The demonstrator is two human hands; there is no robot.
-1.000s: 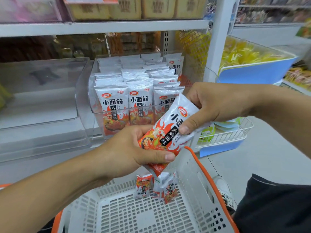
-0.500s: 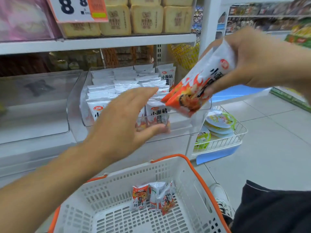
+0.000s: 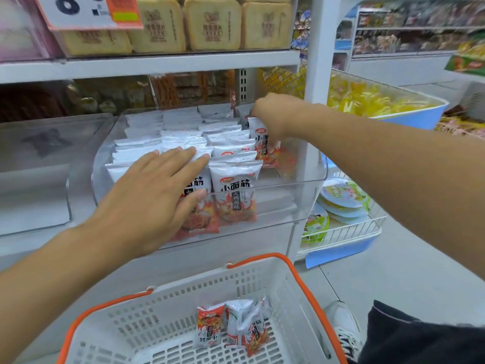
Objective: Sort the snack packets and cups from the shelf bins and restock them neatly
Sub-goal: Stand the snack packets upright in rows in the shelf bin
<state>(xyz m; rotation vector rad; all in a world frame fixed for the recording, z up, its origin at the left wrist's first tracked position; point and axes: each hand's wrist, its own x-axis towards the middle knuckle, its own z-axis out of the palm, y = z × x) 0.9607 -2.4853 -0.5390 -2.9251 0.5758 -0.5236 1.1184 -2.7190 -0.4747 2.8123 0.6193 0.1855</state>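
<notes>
Hands differ: right hand (image 3: 270, 115) pinches a packet (image 3: 263, 143) in the clear bin (image 3: 301, 179); left hand (image 3: 154, 195) lies flat.

I see packet rows (image 3: 183, 137) standing in the bin (image 3: 309, 179); below it, the basket (image 3: 296, 279) holds loose packets (image 3: 231, 327).

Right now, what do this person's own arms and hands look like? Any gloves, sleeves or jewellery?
Both forearms are bare all the way to the frame edges, with no sleeve showing. The left hand and right hand wear no gloves, and no ring, watch or bracelet shows. The fingernails visible on the left hand are short and unpainted.
</notes>
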